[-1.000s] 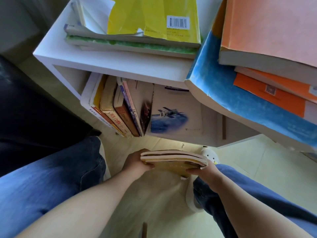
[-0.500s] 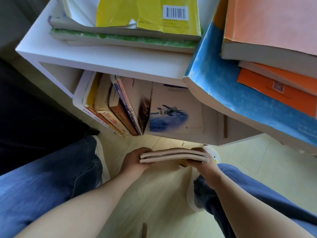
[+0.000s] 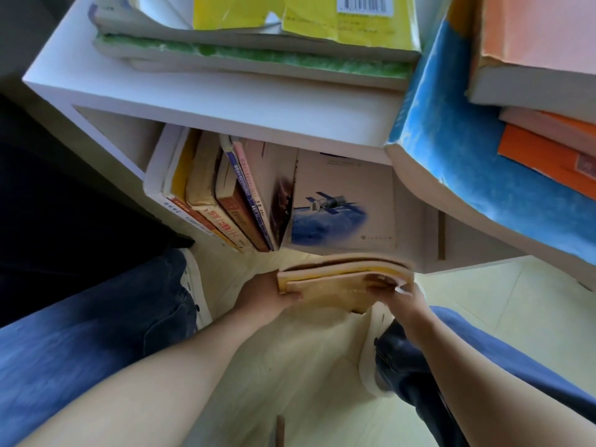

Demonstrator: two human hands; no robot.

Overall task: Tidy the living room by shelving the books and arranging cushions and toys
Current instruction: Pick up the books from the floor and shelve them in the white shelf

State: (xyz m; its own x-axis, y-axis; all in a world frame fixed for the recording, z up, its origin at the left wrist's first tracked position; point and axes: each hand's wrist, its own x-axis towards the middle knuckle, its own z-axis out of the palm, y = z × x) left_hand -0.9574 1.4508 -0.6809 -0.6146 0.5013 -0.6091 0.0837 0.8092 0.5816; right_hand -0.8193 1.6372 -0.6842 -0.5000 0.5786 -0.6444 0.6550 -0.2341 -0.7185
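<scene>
I hold a small stack of thin tan and yellow books (image 3: 335, 280) flat in front of the lower shelf opening. My left hand (image 3: 264, 296) grips its left end, thumb on top. At the right end my right hand (image 3: 401, 296) pinches the stack, fingers over the cover. Just behind, in the white shelf unit (image 3: 206, 98), several books (image 3: 225, 201) lean to the left. A book with a satellite cover (image 3: 338, 204) faces out beside them.
On the shelf top lie a yellow book (image 3: 322, 17) over a green-edged one (image 3: 258, 56), and at right a blue book (image 3: 467, 150) under orange books (image 3: 548, 146). A dark sofa (image 3: 58, 204) is left. My jeans-clad knees flank a pale floor (image 3: 290, 366).
The stack has risen toward the shelf opening and tilted so its cover shows. My right hand's fingers moved onto the top of the stack. The view has closed in on the shelf.
</scene>
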